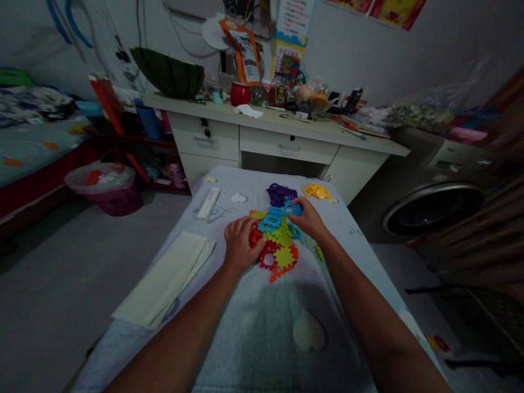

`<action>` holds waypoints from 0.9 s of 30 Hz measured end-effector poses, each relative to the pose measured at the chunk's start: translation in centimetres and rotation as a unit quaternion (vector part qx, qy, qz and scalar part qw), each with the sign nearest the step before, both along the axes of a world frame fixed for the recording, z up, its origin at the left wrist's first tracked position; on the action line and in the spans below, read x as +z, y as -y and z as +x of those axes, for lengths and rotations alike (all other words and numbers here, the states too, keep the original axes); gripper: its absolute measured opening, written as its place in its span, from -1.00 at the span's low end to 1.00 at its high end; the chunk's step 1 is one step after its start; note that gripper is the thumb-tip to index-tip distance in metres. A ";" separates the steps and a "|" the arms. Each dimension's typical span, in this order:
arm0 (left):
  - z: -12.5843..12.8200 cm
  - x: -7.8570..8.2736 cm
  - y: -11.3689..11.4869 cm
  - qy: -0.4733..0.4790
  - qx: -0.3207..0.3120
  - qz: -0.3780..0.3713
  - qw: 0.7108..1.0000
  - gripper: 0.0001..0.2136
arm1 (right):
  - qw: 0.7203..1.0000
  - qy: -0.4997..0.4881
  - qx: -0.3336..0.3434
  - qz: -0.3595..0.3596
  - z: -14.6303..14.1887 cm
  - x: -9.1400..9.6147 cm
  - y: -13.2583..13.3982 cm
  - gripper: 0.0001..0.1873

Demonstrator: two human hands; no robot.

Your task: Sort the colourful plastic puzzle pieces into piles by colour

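On the cloth-covered table lies a pile of red, orange and yellow-green interlocking plastic tiles [282, 256] with toothed edges. My left hand [241, 243] rests against the pile's left side, thumb and fingers apart, touching red tiles. Fingers and thumb of my right hand [309, 218] are closed on blue interlocking tiles [291, 208] at the pile's upper right. More blue tiles [270, 219] lie on top of the yellow-green ones. Just beyond sits a heap of dark purple tiles [281, 193]. Farther right is a group of yellow-orange tiles [316, 191].
A folded pale cloth [167, 278] and a narrow white box [208, 203] lie left on the table [262, 338]. Behind stands a cluttered desk [213, 136]. A washing machine [380, 185] is at right, a pink bin [108, 191] at left.
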State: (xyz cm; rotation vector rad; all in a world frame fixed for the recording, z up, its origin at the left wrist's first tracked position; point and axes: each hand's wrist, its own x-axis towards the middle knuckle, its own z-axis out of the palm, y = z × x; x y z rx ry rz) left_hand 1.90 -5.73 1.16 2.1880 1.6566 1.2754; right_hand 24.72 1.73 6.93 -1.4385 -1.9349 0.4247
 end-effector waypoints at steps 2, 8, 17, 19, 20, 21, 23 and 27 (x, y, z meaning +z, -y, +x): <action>0.0 0.0 0.0 0.012 -0.031 0.004 0.999 -0.42 | 0.994 0.007 0.109 -0.028 -2.1 0.7 1.1 -0.63; 0.0 -0.3 -0.2 0.020 -0.068 -0.002 0.997 -0.31 | 0.987 0.001 0.159 -0.013 -3.5 1.1 -1.5 -0.70; 0.2 -0.7 -0.5 -0.011 -0.048 -0.024 0.998 -0.43 | 0.974 0.085 -0.194 -0.077 -2.4 -1.7 -11.0 -0.09; 0.2 -0.6 -0.5 -0.014 -0.047 -0.024 0.998 -0.42 | 0.967 0.099 -0.203 -0.120 -3.0 -2.1 -12.1 0.02; 0.2 -0.5 -0.5 -0.015 -0.047 -0.023 0.999 -0.42 | 0.964 0.104 -0.203 -0.140 -3.3 -2.3 -12.6 0.05; 0.2 -0.5 -0.4 -0.016 -0.046 -0.022 0.999 -0.43 | 0.961 0.108 -0.201 -0.157 -3.7 -2.4 -13.0 0.07; 0.2 -0.5 -0.4 -0.017 -0.045 -0.022 0.999 -0.43 | 0.956 0.121 -0.196 -0.180 -4.3 -2.6 -13.8 0.09; 0.3 -0.6 -0.5 -0.021 -0.044 -0.026 0.998 -0.43 | 0.948 0.168 -0.178 -0.205 -5.2 -2.9 -14.5 0.03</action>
